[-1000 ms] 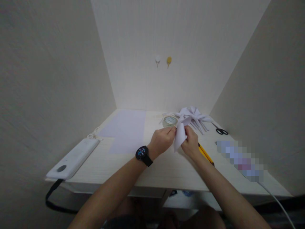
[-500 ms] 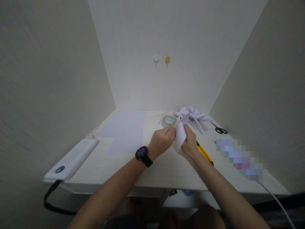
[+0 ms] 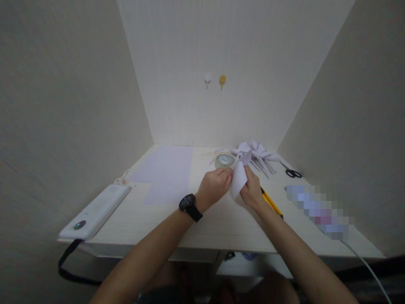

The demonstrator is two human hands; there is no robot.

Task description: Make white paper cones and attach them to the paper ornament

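Note:
Between my two hands is a piece of folded white paper (image 3: 238, 179), held above the desk. My left hand (image 3: 215, 185), with a black watch (image 3: 188, 203) on its wrist, is closed with its fingertips pinched at the paper's left edge. My right hand (image 3: 252, 190) is closed on the paper's right side; its fingertips are partly hidden. Just behind my left hand lies a roll of clear tape (image 3: 224, 160). Beyond the right hand is a pile of folded white paper pieces (image 3: 257, 152). A yellow and black utility knife (image 3: 272, 203) lies beside my right wrist.
White paper sheets (image 3: 171, 169) lie on the desk (image 3: 152, 223) at the left. A white oblong device (image 3: 95, 211) with a black strap sits at the left edge. Black-handled scissors (image 3: 293, 173) and a blurred-out object (image 3: 318, 211) with a white cable are at the right. Walls enclose three sides.
The curved flap of the paper has shifted slightly left and down. My left wrist has turned a little, and the watch face has dimmed. Both hands keep hold of the paper.

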